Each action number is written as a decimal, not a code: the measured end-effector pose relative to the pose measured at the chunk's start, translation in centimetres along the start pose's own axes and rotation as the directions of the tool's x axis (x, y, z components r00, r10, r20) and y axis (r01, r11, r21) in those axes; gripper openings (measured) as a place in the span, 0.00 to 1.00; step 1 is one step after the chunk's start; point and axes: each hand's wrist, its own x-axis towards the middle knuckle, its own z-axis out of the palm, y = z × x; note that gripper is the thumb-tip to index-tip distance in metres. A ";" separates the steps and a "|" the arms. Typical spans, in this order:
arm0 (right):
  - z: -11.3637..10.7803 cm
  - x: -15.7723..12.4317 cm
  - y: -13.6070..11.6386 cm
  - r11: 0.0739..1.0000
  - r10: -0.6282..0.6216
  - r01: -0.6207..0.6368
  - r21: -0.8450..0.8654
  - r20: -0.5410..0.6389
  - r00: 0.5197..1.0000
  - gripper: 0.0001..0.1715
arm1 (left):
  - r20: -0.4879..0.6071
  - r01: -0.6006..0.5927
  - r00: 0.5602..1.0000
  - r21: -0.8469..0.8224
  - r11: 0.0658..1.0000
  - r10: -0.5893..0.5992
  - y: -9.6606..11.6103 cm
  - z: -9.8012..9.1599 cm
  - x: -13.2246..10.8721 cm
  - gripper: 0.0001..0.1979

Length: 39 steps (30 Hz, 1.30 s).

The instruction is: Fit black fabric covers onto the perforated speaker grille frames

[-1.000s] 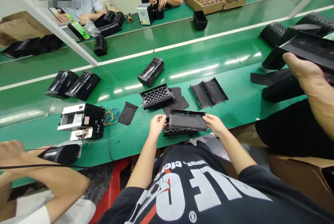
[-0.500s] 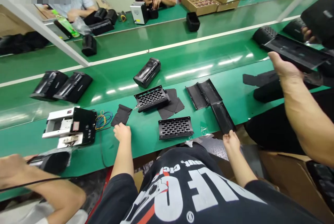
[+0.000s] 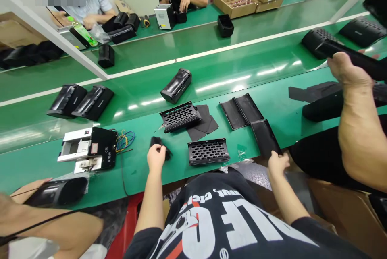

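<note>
My left hand is closed on a small black fabric piece on the green table, left of a black perforated grille. My right hand grips the near end of a flat black panel at the table's front edge. A second perforated grille lies farther back on a pile of black fabric sheets. Two more black panels lie side by side behind the one I hold.
A black-and-white device with coloured wires sits at the left. Black speaker housings and one more rest on the conveyor belt. A neighbour's arm holds a black part at the right; another person's arm is at lower left.
My left hand moved right and closed on the fabric piece, dragging it nearer the grille. My right hand stayed on the black panel laid down beside the other two.
</note>
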 end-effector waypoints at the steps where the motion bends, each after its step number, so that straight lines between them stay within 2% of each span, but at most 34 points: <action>1: 1.1 -0.9 -0.8 0.997 -0.068 0.068 -0.047 0.003 0.998 0.20 | 0.000 -0.066 0.998 -0.049 0.997 0.066 0.8 0.5 -0.7 0.05; 2: 2.6 -1.7 -1.8 0.981 -0.157 0.157 -0.111 0.016 0.988 0.22 | -0.005 -0.133 0.991 -0.089 0.987 0.133 1.7 1.1 -1.2 0.05; 3: 4.4 -2.5 -3.0 0.944 -0.258 0.272 -0.185 0.095 0.961 0.23 | -0.013 -0.190 0.982 -0.128 0.973 0.190 2.6 1.7 -1.5 0.05; 4: 6.6 -3.2 -4.4 0.900 -0.319 0.377 -0.217 0.259 0.912 0.22 | -0.011 -0.223 0.974 -0.176 0.959 0.224 3.5 2.2 -1.7 0.05; 5: 9.0 -3.6 -5.9 0.858 -0.354 0.463 -0.221 0.399 0.846 0.22 | 0.004 -0.225 0.973 -0.240 0.945 0.232 4.4 2.8 -1.8 0.05; 7: 14.0 -4.1 -9.0 0.753 -0.368 0.595 -0.282 0.569 0.735 0.23 | 0.067 -0.140 0.981 -0.411 0.901 0.182 5.8 3.7 -1.6 0.05; 8: 16.4 -4.2 -10.3 0.688 -0.327 0.632 -0.358 0.625 0.709 0.25 | 0.102 -0.081 0.983 -0.489 0.868 0.150 6.3 4.1 -1.4 0.04; 9: 18.6 -4.2 -11.5 0.640 -0.244 0.622 -0.451 0.648 0.721 0.28 | 0.136 -0.028 0.983 -0.552 0.833 0.123 6.7 4.5 -1.2 0.05; 11: 22.3 -4.3 -13.0 0.588 -0.115 0.556 -0.587 0.620 0.776 0.36 | 0.188 0.052 0.979 -0.623 0.781 0.085 6.9 5.3 -0.8 0.06; 13: 24.8 -4.5 -13.5 0.575 -0.052 0.491 -0.654 0.570 0.820 0.42 | 0.221 0.106 0.974 -0.647 0.755 0.053 6.7 5.9 -0.5 0.09; 15: 26.3 -4.9 -13.2 0.576 -0.032 0.459 -0.676 0.542 0.839 0.44 | 0.248 0.160 0.969 -0.671 0.724 0.016 6.1 6.3 -0.3 0.11; 17: 27.0 -5.3 -12.6 0.583 -0.022 0.450 -0.676 0.541 0.841 0.44 | 0.257 0.198 0.966 -0.689 0.697 -0.021 5.6 6.4 0.0 0.11; 19: 27.4 -5.5 -11.8 0.600 -0.022 0.463 -0.652 0.565 0.825 0.40 | 0.256 0.222 0.965 -0.705 0.674 -0.051 5.2 6.4 0.2 0.12; 24: 27.1 -4.7 -10.3 0.663 -0.061 0.544 -0.514 0.687 0.724 0.12 | 0.253 0.251 0.964 -0.741 0.623 -0.088 5.1 6.0 0.6 0.12; 26: 26.6 -3.9 -10.0 0.695 -0.091 0.567 -0.442 0.728 0.679 0.07 | 0.250 0.255 0.964 -0.751 0.609 -0.095 5.2 6.0 0.8 0.12; 30: 24.3 -1.8 -10.1 0.750 -0.142 0.573 -0.330 0.766 0.628 0.12 | 0.246 0.262 0.963 -0.764 0.589 -0.108 5.3 6.1 1.0 0.11; 34: 21.3 -0.5 -11.1 0.743 -0.209 0.592 -0.312 0.732 0.649 0.15 | 0.244 0.273 0.961 -0.773 0.573 -0.128 5.0 6.2 1.0 0.11; 37: 19.5 -0.5 -12.5 0.703 -0.272 0.628 -0.334 0.689 0.672 0.14 | 0.242 0.285 0.958 -0.786 0.548 -0.151 4.5 6.0 0.7 0.11; 39: 18.7 -1.0 -13.8 0.645 -0.339 0.679 -0.350 0.665 0.666 0.13 | 0.250 0.298 0.955 -0.799 0.523 -0.162 4.2 5.9 0.4 0.11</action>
